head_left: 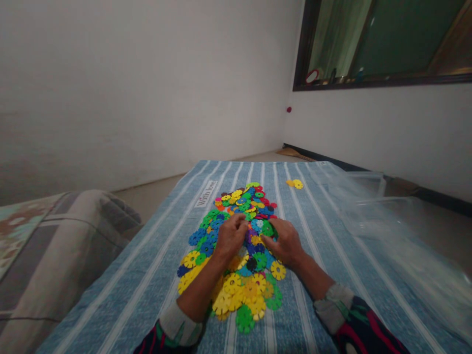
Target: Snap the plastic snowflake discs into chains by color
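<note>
I have both hands over a long heap of notched plastic discs [230, 297] in the middle of the surface, which is covered by a blue-and-white striped cloth [147, 275]. The heap runs from my side toward the far edge: mostly yellow nearest me, with blue and green beyond, and mixed colours at its far end. My left hand [232, 239] has its thumb and forefinger drawn together; I cannot tell whether a disc is pinched between them. My right hand [284, 241] is curled, thumb apart from the forefinger, a green disc [266, 228] right by the fingertips; I cannot tell if I grip it. Two yellow discs [297, 184] lie near the far right corner, and clear plastic bins [368, 216] stand along the right edge.
</note>
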Demonstrator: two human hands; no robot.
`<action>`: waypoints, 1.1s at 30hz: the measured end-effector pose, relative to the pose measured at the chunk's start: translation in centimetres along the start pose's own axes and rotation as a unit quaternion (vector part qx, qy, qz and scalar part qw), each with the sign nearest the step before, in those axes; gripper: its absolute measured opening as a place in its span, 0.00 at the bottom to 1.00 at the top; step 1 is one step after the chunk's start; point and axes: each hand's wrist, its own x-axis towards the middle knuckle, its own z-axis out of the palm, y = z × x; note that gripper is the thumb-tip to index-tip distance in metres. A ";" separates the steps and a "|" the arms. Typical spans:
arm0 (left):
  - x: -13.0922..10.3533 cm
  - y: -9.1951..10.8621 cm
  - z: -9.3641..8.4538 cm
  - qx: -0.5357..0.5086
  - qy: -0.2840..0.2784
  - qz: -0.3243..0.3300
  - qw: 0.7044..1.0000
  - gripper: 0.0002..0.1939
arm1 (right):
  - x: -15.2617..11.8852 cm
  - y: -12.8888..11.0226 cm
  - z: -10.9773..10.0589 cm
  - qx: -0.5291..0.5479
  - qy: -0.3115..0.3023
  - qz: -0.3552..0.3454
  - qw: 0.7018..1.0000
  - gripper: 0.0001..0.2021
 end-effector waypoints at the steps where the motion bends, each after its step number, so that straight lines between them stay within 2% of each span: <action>1: 0.2 0.0 -0.4 0.021 0.018 0.008 1.000 0.12 | 0.0 0.2 0.1 -0.003 0.004 0.018 1.000 0.13; 4: 0.6 -0.1 -1.3 0.085 0.052 0.035 0.994 0.11 | 0.0 0.7 0.3 -0.009 0.003 0.059 0.998 0.15; 8: 0.9 -0.2 -1.7 0.177 0.057 0.073 0.980 0.11 | 0.0 0.7 0.4 -0.011 -0.013 0.080 0.997 0.17; 14: 1.8 0.1 -1.1 0.317 0.005 0.093 0.944 0.11 | 0.0 0.8 0.6 -0.011 -0.011 0.091 0.996 0.17; 18: 2.7 1.1 -0.5 0.407 -0.032 0.074 0.910 0.10 | -0.2 1.0 0.9 -0.012 -0.003 0.091 0.996 0.17; 21: 3.3 1.6 0.0 0.427 -0.043 0.052 0.902 0.09 | -0.3 1.1 1.1 -0.008 0.001 0.089 0.996 0.18; 25: 4.0 2.0 0.5 0.438 -0.049 0.053 0.896 0.08 | -0.3 1.1 1.2 -0.003 -0.004 0.092 0.996 0.19; 30: 4.1 2.5 0.5 0.426 -0.042 0.057 0.902 0.09 | -0.1 1.2 1.0 0.013 0.003 0.082 0.997 0.18; 32: 3.7 2.7 0.5 0.344 -0.045 0.047 0.937 0.10 | 0.0 1.0 0.8 0.030 0.008 0.077 0.997 0.19; 33: 3.4 2.8 0.5 0.272 -0.053 0.033 0.960 0.10 | 0.0 0.9 0.7 0.043 0.012 0.072 0.996 0.19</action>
